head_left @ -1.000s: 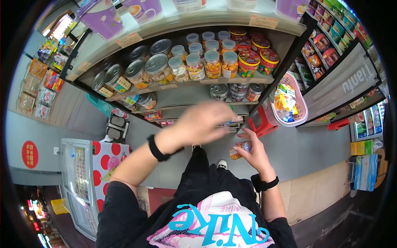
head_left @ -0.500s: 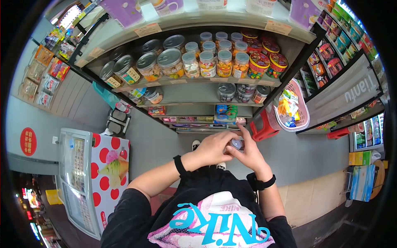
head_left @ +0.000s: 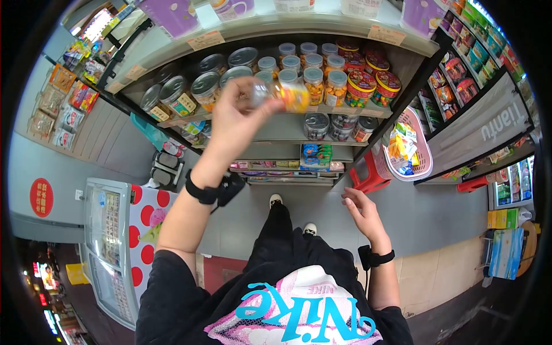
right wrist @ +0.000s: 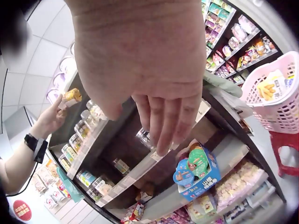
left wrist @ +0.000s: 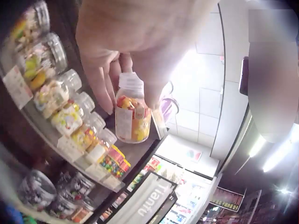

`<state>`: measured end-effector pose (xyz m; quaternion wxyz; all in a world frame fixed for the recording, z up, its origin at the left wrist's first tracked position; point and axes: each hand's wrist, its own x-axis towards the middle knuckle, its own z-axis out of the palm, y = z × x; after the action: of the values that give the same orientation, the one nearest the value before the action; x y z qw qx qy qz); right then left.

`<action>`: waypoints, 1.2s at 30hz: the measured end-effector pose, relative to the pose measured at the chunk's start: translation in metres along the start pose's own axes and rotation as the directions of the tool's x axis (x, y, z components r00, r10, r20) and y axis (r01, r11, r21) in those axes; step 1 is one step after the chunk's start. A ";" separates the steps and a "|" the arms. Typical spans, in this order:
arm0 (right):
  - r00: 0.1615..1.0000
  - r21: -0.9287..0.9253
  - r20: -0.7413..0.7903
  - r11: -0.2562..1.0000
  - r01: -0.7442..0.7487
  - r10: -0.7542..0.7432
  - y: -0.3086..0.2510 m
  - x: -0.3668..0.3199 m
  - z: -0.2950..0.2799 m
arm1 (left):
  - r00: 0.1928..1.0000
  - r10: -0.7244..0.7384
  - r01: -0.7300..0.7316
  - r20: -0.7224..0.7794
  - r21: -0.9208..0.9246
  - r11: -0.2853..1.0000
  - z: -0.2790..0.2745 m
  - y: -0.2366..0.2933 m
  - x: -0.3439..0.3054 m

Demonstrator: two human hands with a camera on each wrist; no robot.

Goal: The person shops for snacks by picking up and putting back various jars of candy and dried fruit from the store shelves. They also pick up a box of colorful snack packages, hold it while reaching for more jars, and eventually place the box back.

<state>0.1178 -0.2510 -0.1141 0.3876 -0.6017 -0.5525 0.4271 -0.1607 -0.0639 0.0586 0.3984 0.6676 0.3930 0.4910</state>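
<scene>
In the head view my left hand [head_left: 238, 118] grips a small clear jar [head_left: 294, 98] with orange and yellow contents, tilted on its side in front of the upper shelf's jars [head_left: 313, 86]. The left wrist view shows the fingers around the lid end of this jar [left wrist: 133, 123], beside the row of jars [left wrist: 70, 116]. My right hand [head_left: 365, 215] hangs low, in front of my body, its fingers relaxed and holding nothing. In the right wrist view the right hand [right wrist: 145, 60] has loosely extended fingers, and the left hand [right wrist: 49, 121] holds the jar [right wrist: 71, 97] away to the left.
A pink basket [head_left: 422, 158] with snack packets sits on a red stool [head_left: 368, 172] right of the shelf unit. Red-lidded tubs [head_left: 361, 86] stand at the jar row's right end. Lower shelves hold dark jars [head_left: 316, 126] and a blue snack box [right wrist: 201, 179]. A freezer [head_left: 109, 230] stands at left.
The hands came together around the jar near my waist, then parted. My left hand has risen to the upper shelf with the jar; the right has let go and moved slightly right.
</scene>
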 end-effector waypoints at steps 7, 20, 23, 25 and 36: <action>1.000 -0.024 0.011 1.000 -0.019 0.019 0.014 -0.002 0.007 | 0.972 0.132 -0.120 -0.196 0.073 0.990 -0.008 -0.012 0.070; 0.998 -0.050 -0.002 0.997 -0.062 0.062 0.021 -0.012 0.007 | 0.979 0.199 -0.104 0.031 0.923 0.370 -0.020 -0.046 0.151; 0.998 -0.056 -0.005 0.996 -0.066 0.066 0.024 -0.014 0.008 | 0.982 0.160 -0.145 0.102 0.949 0.280 -0.020 -0.050 0.165; 0.998 -0.057 -0.002 0.996 -0.062 0.062 0.024 -0.015 0.009 | 0.982 0.157 -0.146 0.107 0.954 0.262 -0.014 -0.047 0.166; 0.997 -0.020 -0.013 0.997 -0.072 0.072 0.028 -0.021 0.013 | 0.991 -0.063 -0.088 0.118 0.932 0.351 0.002 -0.027 0.173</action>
<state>0.1145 -0.2748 -0.1426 0.3692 -0.6277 -0.5325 0.4315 -0.1266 0.1047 0.0925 -0.0317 0.8095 0.5700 0.1369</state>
